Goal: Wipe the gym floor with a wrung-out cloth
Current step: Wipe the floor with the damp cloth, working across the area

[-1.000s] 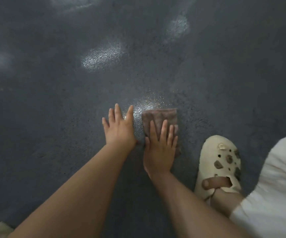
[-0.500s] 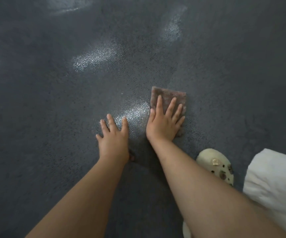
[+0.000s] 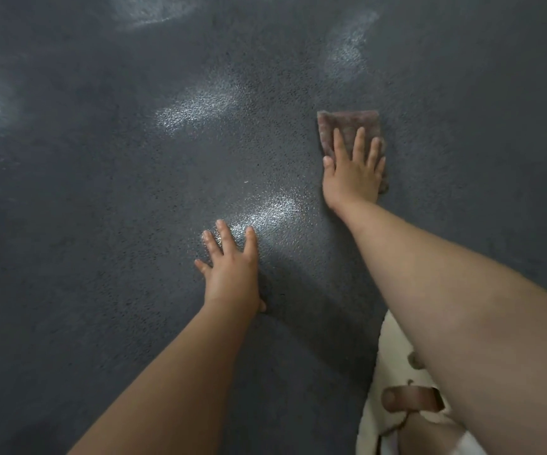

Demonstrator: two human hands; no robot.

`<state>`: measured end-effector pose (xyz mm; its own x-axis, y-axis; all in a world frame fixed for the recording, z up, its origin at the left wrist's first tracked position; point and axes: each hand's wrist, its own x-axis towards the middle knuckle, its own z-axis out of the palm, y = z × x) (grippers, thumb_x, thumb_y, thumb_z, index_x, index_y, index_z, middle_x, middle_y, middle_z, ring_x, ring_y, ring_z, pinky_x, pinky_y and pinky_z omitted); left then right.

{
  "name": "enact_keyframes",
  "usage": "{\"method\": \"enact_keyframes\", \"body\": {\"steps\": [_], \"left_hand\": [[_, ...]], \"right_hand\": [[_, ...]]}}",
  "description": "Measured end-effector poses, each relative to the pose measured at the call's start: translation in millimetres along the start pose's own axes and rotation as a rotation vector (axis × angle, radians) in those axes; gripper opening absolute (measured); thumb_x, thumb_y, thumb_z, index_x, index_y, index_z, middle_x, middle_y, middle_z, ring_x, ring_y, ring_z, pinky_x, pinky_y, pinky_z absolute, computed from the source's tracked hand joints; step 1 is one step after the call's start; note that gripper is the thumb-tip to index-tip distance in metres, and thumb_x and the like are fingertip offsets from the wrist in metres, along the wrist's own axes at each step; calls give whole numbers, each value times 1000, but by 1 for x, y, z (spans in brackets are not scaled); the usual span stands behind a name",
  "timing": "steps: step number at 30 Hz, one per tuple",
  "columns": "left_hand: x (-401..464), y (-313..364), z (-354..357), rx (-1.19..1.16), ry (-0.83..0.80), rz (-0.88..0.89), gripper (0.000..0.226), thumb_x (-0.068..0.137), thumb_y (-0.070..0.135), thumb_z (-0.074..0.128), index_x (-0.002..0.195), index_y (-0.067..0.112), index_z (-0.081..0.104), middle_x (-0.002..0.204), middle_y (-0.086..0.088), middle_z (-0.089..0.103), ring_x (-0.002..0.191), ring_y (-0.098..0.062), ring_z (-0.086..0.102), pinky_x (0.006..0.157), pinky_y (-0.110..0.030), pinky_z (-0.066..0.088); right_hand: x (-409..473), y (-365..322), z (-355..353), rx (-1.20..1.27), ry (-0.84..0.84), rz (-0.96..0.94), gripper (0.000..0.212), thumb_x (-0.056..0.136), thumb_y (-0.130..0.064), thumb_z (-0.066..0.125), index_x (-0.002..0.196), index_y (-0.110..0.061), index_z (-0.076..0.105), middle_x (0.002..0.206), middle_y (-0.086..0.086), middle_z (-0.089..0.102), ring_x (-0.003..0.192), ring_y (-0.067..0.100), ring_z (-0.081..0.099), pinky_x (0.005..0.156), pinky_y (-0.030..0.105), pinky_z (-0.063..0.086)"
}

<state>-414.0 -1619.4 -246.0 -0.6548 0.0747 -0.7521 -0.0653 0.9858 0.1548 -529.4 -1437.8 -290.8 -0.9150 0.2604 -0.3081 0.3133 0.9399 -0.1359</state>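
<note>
R hand (image 3: 352, 172) flat, fingers straight, pressing cloth (image 3: 351, 126) far right on floor (image 3: 101, 290); no grip. L hand (image 3: 231, 274) flat, bracing nearer, w/ nothing under it. Risk: cloth bunches or slips out; L palm skids on wet sheen.

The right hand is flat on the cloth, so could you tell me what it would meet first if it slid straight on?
Probably nothing: past the right hand and cloth only bare dark floor shows, up to the frame's top.

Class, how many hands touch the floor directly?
1: the open left hand lies flat on the dark speckled floor; the right hand presses the brown folded cloth.
</note>
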Motion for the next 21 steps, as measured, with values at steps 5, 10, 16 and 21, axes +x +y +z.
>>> {"method": "enact_keyframes", "body": {"steps": [5, 10, 16, 21], "left_hand": [[1, 1, 0, -16, 4, -6, 126, 67, 28, 83, 149, 18, -12, 149, -24, -30, 138, -48, -18, 110, -62, 11], [2, 2, 1, -28, 20, -14, 126, 66, 27, 84, 150, 19, -9, 149, -23, -29, 139, -47, -17, 109, -62, 11], [2, 1, 1, -52, 17, -10, 125, 67, 26, 84, 150, 20, -10, 149, -23, -30, 138, -47, -19, 109, -62, 9], [2, 3, 1, -64, 15, -10, 125, 67, 25, 83, 150, 20, -11, 148, -22, -32, 138, -47, -20, 109, -62, 8]], "right_hand": [[-79, 17, 32, 136, 136, 311, 54, 100, -37, 31, 151, -28, 17, 159, 8, 4, 145, 35, 0, 115, 47, -1], [-147, 4, 58, 204, 121, 423, 56, 91, -40, 28, 141, -20, 45, 149, 18, 34, 136, 47, 29, 107, 60, 21], [-90, -1, 32, 172, 39, 481, 57, 99, -48, 28, 150, -37, 5, 158, 10, -12, 142, 41, -15, 109, 63, -7], [-6, -8, -4, 111, -61, 333, 58, 97, -57, 18, 149, -40, 0, 157, 9, -18, 140, 42, -20, 108, 66, -8]]}}
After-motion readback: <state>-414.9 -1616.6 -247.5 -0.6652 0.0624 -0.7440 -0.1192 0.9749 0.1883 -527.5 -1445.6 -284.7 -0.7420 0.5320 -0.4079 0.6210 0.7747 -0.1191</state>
